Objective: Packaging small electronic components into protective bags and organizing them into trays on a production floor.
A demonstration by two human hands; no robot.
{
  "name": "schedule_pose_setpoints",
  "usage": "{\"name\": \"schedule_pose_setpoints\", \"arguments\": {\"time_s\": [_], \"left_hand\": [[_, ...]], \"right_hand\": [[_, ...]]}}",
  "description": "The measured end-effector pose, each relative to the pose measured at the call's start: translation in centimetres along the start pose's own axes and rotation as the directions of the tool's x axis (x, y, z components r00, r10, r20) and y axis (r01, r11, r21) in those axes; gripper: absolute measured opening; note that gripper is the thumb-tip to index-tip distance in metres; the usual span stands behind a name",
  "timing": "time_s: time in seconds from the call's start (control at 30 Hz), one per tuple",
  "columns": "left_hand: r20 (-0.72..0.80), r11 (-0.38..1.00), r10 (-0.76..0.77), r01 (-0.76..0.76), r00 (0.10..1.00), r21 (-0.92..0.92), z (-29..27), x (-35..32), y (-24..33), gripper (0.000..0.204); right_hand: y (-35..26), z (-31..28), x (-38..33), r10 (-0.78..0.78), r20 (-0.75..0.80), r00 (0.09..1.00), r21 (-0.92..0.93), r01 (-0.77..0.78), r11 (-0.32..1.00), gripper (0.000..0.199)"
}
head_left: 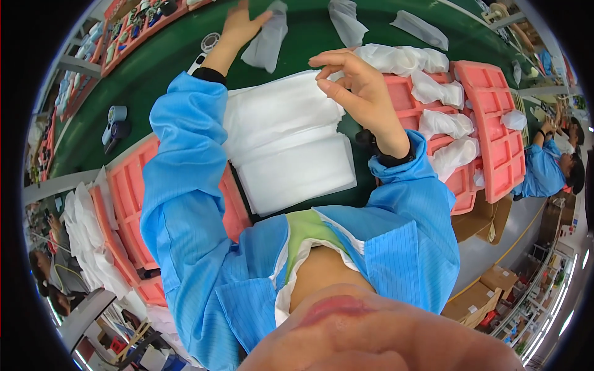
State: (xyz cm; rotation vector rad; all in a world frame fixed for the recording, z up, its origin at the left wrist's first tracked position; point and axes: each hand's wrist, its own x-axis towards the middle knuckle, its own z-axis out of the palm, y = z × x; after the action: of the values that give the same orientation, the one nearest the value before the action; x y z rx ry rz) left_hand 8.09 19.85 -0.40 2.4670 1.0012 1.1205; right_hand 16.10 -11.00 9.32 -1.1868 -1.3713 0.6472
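My left hand reaches to the far edge of the view, its thumb out and fingers apart. The thumb is at the edge of a white translucent pouch; whether it touches cannot be told. Some fingertips run out of view. Beside that wrist lies a small device with a round grey grille, partly hidden by the arm. My right hand hovers by the right edge of a stack of thin white sleeves, its fingers curved and thumb apart from them, nothing seen between. The stack lies in two overlapping piles before me.
Pink compartment trays at the right bear several white-wrapped items. More pink trays stand at the left. Loose pouches lie on the green table. A light-blue round-headed device sits far left. Co-workers sit at the right.
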Motion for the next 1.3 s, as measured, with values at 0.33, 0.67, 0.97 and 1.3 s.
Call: {"name": "schedule_pose_setpoints", "arguments": {"time_s": [0.33, 0.67, 0.97, 1.3], "left_hand": [[0.177, 0.927, -0.245, 0.177, 0.953, 0.331, -7.8, -5.7, -11.6, 0.067], [0.708, 0.914, -0.171, 0.378, 0.685, -0.145, -12.7, -5.2, 2.6, 0.048], [0.192, 0.886, 0.348, -0.255, 0.918, -0.387, -14.4, -7.1, 13.0, 0.041], [0.410, 0.990, 0.100, -0.050, 0.907, -0.131, -6.7, -14.5, 14.8, 0.031]], "right_hand": [[0.2, -0.2, 0.1, 0.010, 0.089, 0.996, -0.037, -0.007, 0.999, 0.018], [2.5, -0.5, 0.4, -0.090, -0.170, 0.981, -0.146, 0.065, 0.987, 0.036], [-0.8, -1.8, 1.1, -0.110, -0.201, 0.973, -0.250, 0.058, 0.967, 0.059], [0.3, -3.1, 1.3, -0.332, -0.332, 0.883, -0.597, 0.076, 0.799, 0.055]]}}
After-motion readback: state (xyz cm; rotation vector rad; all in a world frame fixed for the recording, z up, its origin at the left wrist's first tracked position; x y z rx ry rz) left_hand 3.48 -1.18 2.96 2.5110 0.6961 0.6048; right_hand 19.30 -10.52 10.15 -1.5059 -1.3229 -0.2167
